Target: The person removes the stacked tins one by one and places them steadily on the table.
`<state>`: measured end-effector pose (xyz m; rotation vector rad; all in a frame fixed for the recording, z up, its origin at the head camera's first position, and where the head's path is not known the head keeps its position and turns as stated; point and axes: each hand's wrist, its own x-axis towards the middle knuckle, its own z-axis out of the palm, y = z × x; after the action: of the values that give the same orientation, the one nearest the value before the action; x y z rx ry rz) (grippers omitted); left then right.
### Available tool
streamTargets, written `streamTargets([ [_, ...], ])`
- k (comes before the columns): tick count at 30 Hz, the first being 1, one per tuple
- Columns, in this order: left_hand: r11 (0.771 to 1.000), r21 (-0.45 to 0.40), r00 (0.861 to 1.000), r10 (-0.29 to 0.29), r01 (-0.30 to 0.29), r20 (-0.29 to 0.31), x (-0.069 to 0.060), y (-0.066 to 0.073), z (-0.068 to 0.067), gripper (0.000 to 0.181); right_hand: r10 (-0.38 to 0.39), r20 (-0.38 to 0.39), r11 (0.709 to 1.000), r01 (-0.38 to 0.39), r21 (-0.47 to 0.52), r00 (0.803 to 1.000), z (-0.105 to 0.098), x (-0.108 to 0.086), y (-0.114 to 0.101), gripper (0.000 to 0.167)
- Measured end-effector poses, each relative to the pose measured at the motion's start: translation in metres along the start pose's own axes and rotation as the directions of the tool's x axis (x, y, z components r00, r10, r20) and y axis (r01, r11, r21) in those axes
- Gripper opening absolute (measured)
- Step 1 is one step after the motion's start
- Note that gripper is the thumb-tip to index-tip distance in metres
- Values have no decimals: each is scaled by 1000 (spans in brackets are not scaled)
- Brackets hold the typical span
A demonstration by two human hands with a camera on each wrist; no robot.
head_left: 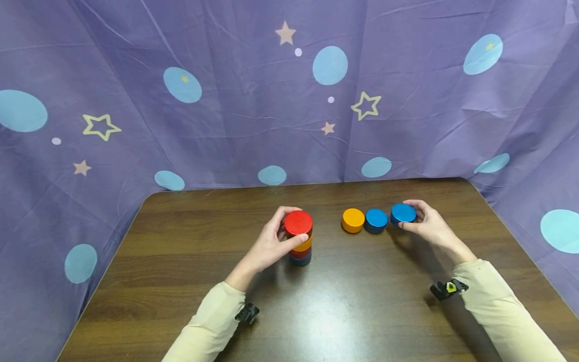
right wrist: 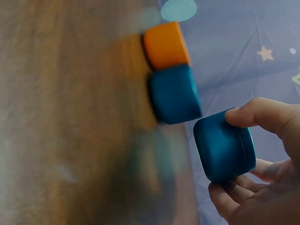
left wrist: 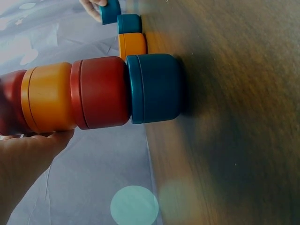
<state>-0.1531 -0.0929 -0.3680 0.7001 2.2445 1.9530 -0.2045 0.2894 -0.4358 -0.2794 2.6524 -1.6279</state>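
Left of the table's middle stands an upright stack of round lidded tins: a blue tin (left wrist: 157, 88) at the bottom, then a red tin (left wrist: 103, 92), an orange tin (left wrist: 50, 97) and a top red tin (head_left: 298, 222). My left hand (head_left: 273, 241) grips the upper part of this stack, thumb in front. At the right, my right hand (head_left: 429, 226) pinches another blue tin (right wrist: 222, 146) between thumb and fingers, held just above the table. Close to its left, a standing blue tin (head_left: 376, 221) sits beside a second orange tin (head_left: 353, 221).
Everything is on a dark brown wooden table (head_left: 181, 236) with rounded far corners. A purple curtain (head_left: 235, 100) with stars and dots hangs behind and along its sides. Light glares off the table's front middle.
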Motion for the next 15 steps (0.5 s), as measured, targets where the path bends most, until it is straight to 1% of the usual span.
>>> streamTargets([
  [3, 1000, -2, 1000, 0, 0, 1, 0, 0, 0, 50, 29, 5, 1000, -28, -9, 1000, 2, 0, 7, 60],
  [7, 1000, -6, 1000, -5, 5, 1, 0, 0, 0, 50, 47, -4, 999, -47, 13, 999, 5, 0, 14, 59],
  [10, 1000, -7, 1000, -9, 9, 0, 0, 1, 0, 50, 54, -12, 998, -53, 26, 998, 6, 0, 17, 59],
  [14, 1000, -5, 1000, -15, 15, 0, 0, 1, 0, 50, 72, -12, 997, -71, 15, 997, 7, 0, 19, 60],
  [15, 1000, -5, 1000, -11, 11, 1, 0, -3, 0, 50, 77, -10, 997, -77, 13, 997, 7, 0, 20, 60],
])
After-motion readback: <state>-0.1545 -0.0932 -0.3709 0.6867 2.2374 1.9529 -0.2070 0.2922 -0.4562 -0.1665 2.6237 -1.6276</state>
